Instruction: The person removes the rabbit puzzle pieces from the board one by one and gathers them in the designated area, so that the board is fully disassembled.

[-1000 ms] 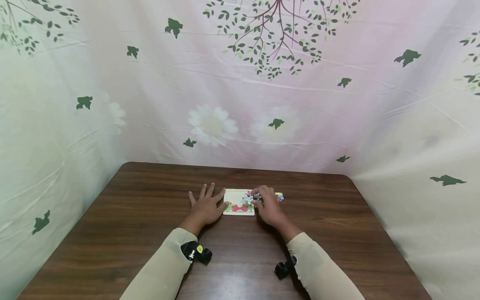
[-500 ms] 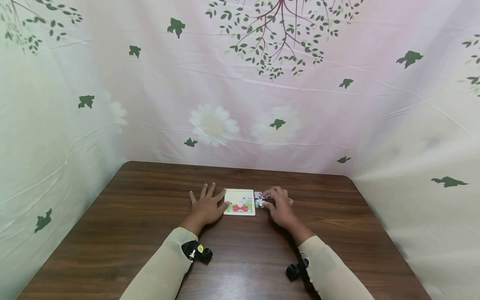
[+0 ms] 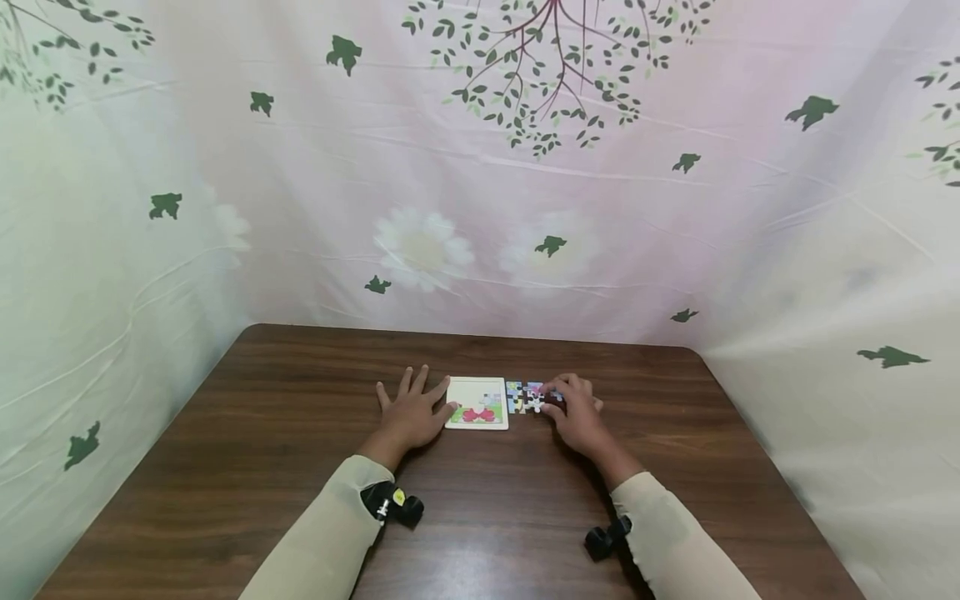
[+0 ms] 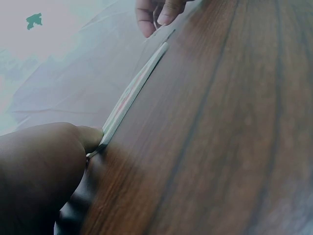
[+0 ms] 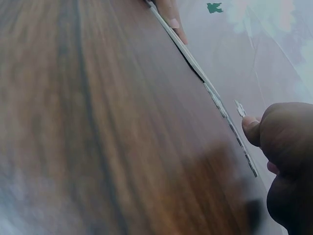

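A white-framed jigsaw puzzle board (image 3: pixel 471 392) lies flat on the table, with red and green fitted pieces along its near side and a few more at the right. My left hand (image 3: pixel 408 418) rests at its left edge, fingers spread, the thumb over the frame. My right hand (image 3: pixel 581 418) is to the right of the board, pinching a jigsaw piece (image 5: pixel 239 108) between thumb and fingers. In the right wrist view that piece is raised above the table. Loose jigsaw pieces (image 3: pixel 514 398) lie beside the board's right edge, some partly hidden by the right hand.
The brown wooden table (image 3: pixel 300 500) reaches to a pale printed cloth (image 3: pixel 480 192) that hangs behind it and along both sides. Black cameras (image 3: pixel 408 512) are strapped at both sleeves.
My right hand has drawn back to the right from over the board's right edge with the jigsaw piece, uncovering loose pieces beside the board. My left hand has stayed in place.
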The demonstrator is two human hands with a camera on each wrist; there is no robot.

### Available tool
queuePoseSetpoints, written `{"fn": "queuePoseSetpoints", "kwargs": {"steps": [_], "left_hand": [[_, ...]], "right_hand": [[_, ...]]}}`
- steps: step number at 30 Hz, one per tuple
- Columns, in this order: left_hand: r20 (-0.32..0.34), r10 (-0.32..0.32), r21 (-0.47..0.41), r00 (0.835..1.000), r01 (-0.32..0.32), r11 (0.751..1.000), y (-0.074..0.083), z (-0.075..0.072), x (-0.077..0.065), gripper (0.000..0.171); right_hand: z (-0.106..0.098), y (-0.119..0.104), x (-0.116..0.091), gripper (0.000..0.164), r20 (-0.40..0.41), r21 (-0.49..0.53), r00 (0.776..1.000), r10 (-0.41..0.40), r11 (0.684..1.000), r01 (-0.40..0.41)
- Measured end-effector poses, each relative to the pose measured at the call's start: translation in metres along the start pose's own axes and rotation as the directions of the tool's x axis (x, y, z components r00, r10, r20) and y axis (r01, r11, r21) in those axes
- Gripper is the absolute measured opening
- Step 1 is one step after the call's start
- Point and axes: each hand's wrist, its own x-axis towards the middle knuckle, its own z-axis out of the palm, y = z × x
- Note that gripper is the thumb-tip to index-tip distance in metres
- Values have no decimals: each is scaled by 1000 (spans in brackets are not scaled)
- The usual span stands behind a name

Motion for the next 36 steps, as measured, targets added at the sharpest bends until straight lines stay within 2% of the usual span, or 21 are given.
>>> {"fn": "queuePoseSetpoints", "kwargs": {"steps": [8, 36], "left_hand": [[2, -2, -5, 1000, 2, 1000, 0, -1, -1, 67], [5, -4, 6, 1000, 4, 1000, 2, -2, -3, 67]], "right_hand": [[-2, -1, 0, 16, 48, -13, 998, 33, 999, -33], [-3, -2, -3, 16, 67, -5, 997, 40, 999, -39]]}}
